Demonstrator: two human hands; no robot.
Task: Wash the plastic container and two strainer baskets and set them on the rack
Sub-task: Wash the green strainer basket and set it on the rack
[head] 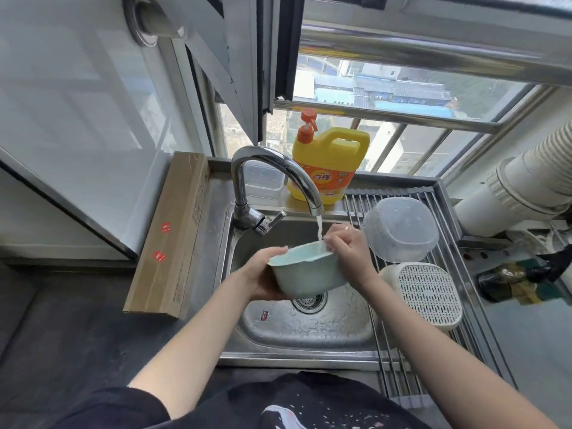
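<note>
While water runs from the faucet (275, 168), left hand (263, 274) cups the pale green basket (306, 274) from 9 o'clock and right hand (346, 246) grips its rim at 2 o'clock, over the sink (309, 332). Clear plastic container (400, 229) and white strainer basket (425, 292) lie upside down on the rack (387, 366), at 3 o'clock.

A: What is the person wearing?

B: A black short-sleeved top (278, 404). Both forearms are bare up to the sleeves, and one dark sleeve (123, 407) shows at the bottom left.

A: Any markings?

B: Yes, a pale pink and white print (288, 416) on the front, with small light flecks scattered around it.

A: Jewellery?

B: A thin ring (346, 227) on a finger of the right hand (346, 246).
</note>
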